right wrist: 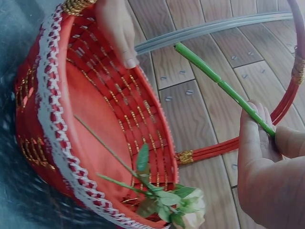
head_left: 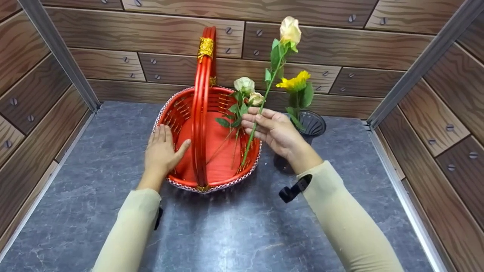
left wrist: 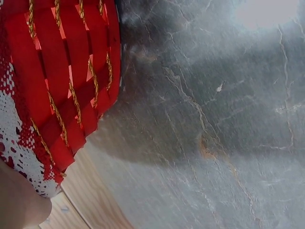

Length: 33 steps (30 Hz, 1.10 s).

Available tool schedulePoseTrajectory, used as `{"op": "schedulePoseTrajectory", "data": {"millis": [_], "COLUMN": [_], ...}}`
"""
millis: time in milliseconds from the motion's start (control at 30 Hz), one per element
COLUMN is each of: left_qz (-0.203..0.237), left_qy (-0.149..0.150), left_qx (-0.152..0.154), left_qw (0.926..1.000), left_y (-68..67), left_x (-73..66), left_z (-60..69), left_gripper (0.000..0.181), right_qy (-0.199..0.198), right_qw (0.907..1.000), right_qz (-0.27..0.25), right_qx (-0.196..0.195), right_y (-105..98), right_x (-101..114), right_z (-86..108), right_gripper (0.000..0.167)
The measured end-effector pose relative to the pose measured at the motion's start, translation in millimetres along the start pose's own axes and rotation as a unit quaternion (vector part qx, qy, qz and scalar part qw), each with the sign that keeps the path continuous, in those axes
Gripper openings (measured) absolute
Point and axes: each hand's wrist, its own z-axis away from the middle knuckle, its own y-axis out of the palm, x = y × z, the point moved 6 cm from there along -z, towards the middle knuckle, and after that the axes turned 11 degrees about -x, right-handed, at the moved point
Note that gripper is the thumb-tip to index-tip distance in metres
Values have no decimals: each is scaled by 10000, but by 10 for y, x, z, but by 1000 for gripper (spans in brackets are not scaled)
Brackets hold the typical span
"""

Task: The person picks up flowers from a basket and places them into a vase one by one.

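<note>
Cream rose (head_left: pixel 290 31) on its long stem is pinched between thumb and fingers of your right hand (head_left: pixel 281 132), tilted above the right side of the red basket (head_left: pixel 223 170). Your left hand (head_left: pixel 162 153), well apart, rests straight-fingered on the basket's left rim. White rose (head_left: pixel 244 85) and smaller rose (head_left: pixel 256 99) lean inside the basket's right side; beyond that side, a dark vase (head_left: pixel 317 126) holds a yellow flower (head_left: pixel 295 82).

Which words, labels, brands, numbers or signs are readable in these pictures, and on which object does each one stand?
None: no word, label, brand, number or sign can be read in any view. The red basket, the dark vase and the black strap by the right sleeve show no legible marking.
</note>
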Motion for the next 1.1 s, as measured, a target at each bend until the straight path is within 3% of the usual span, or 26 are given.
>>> {"op": "schedulePoseTrajectory", "data": {"millis": [200, 467, 1100], "left_qz": [20, -44, -4], "left_qy": [-1, -7, -15], "left_qx": [27, 22, -34], "left_qw": [10000, 10000, 10000], "left_y": [16, 18, -8], "left_x": [-15, -8, 1], "left_z": [-2, -8, -7], "left_gripper": [99, 98, 98], "right_qy": [-132, -267, -569], "right_qw": [9999, 9995, 9981], "right_qz": [-15, 88, -18], "right_qx": [51, 148, -256], "right_y": [21, -30, -499], "right_x": [184, 382, 799], "right_z": [63, 138, 212], "right_gripper": [33, 41, 36]}}
